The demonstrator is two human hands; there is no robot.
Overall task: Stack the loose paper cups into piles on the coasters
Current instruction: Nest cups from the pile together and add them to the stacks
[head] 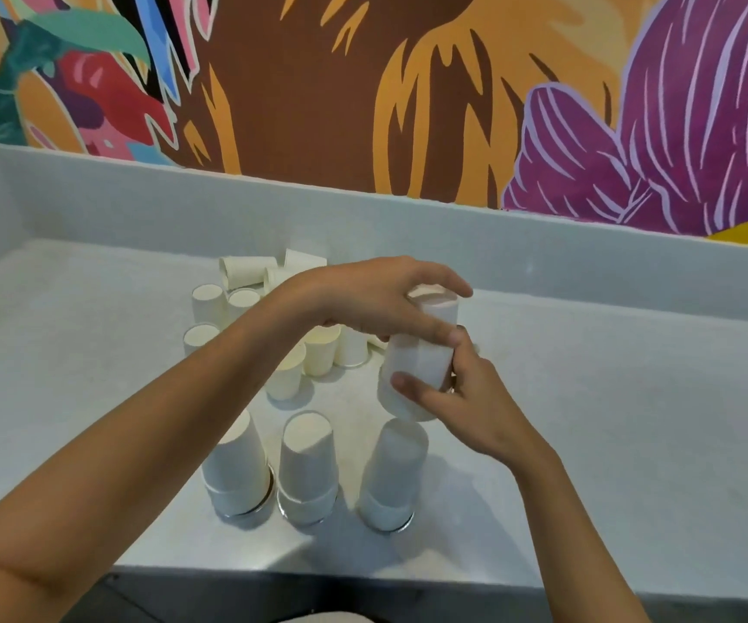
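Note:
Three piles of upside-down white paper cups stand near the front edge: a left pile [237, 469], a middle pile [307, 465] and a right pile [392, 474], each on a round coaster [392, 527]. Above the right pile both hands hold a short nest of inverted cups [421, 353]. My left hand [376, 299] grips its top from above. My right hand [462, 397] grips its lower part from the right. Loose cups [318, 353] stand and lie in a cluster behind my left forearm.
The cups sit on a pale grey counter [610, 420] with a raised back ledge [453, 236] under a colourful mural. Two loose cups [246, 269] lie on their sides at the back of the cluster. The counter's front edge runs just below the piles.

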